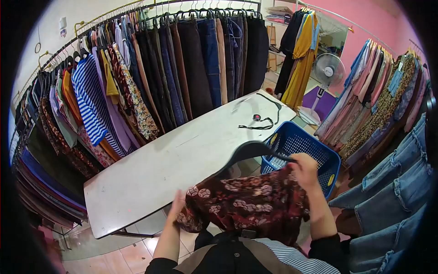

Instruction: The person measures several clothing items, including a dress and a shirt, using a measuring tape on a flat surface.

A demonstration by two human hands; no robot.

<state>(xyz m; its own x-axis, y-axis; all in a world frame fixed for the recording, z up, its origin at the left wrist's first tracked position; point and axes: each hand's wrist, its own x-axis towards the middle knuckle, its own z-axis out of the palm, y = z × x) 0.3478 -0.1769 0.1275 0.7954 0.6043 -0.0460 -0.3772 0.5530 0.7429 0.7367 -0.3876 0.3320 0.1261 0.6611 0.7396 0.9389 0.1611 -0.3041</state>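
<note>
A dark red patterned blouse (248, 198) spreads between my two hands, in front of my body and beside the table's near edge. A black clothes hanger (252, 150) arches above its neckline, and its left end passes behind the cloth. My right hand (305, 170) is closed around the blouse's right shoulder and the hanger's right end. At the other side, my left hand (177, 206) grips the left sleeve edge. Its fingers are slightly blurred and partly hidden by the cloth.
A long white table (159, 176) stands ahead, with a black cord (255, 127) on its far right part. The blue plastic basket (328, 157) is beside it. Clothes racks surround the table, holding dark trousers (198, 68) and denim garments (388, 214). A fan (327, 71) stands behind.
</note>
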